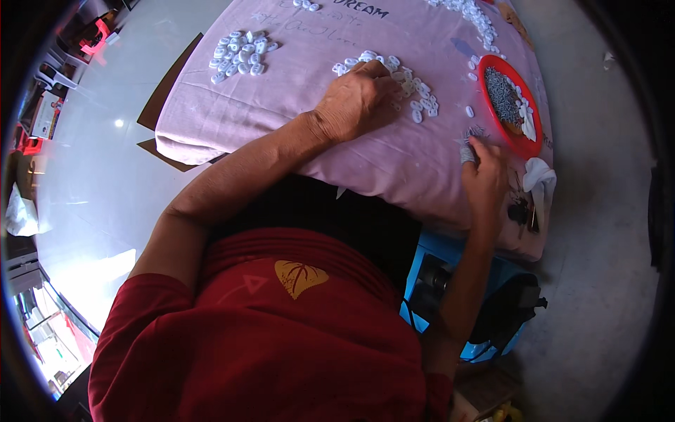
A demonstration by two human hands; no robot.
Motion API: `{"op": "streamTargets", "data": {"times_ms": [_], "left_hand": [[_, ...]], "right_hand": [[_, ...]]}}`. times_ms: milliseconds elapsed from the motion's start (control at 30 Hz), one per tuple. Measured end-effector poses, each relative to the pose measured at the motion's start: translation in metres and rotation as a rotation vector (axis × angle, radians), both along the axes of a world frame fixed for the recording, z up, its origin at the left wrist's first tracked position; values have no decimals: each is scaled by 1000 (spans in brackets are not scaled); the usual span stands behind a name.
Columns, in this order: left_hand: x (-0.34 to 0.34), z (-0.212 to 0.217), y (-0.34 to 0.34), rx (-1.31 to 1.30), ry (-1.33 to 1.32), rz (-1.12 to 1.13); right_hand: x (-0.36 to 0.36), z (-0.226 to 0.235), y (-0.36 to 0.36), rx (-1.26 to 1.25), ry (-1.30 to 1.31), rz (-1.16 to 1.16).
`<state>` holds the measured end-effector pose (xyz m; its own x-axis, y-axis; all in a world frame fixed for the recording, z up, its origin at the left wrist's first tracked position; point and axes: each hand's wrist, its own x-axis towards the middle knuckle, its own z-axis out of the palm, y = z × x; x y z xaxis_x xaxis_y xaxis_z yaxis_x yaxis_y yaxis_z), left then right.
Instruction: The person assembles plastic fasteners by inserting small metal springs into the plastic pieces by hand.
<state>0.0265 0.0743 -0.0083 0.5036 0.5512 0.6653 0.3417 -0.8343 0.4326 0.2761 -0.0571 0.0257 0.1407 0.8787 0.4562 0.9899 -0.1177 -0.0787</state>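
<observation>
My left hand (357, 100) is curled over a loose heap of small white plastic pieces (415, 88) on the pink cloth. Its fingertips are hidden, so what they hold does not show. Nearer the right edge, my right hand (489, 172) has thumb and forefinger drawn together beside a little pile of thin grey nails (475, 131). One of these digits has a pale wrap (466, 153). Whatever lies in the pinch is too small to make out. Just beyond, a red oval tray (532, 149) holds many grey nails (502, 95) and some white pieces.
A rounded heap of white oval pieces (242, 53) lies at the far left, and more pieces (478, 21) trail along the far right. A white cloth (540, 176) and dark small tools (520, 211) rest by the table's right edge. Below stands a blue crate (429, 253).
</observation>
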Motion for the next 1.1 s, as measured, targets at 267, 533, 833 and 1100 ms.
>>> {"op": "streamTargets", "data": {"times_ms": [267,533,833,1100], "left_hand": [[-9,1,4,-24,145,-145],[-12,-3,5,-38,91,-106],[-13,7,2,-115,16,-139],[-10,5,1,-139,-179,-163]], "right_hand": [[-23,-3,-5,-107,297,149],[-19,2,-16,-132,292,90],[-28,9,-6,-167,268,172],[-11,-2,-10,-107,324,16]]}}
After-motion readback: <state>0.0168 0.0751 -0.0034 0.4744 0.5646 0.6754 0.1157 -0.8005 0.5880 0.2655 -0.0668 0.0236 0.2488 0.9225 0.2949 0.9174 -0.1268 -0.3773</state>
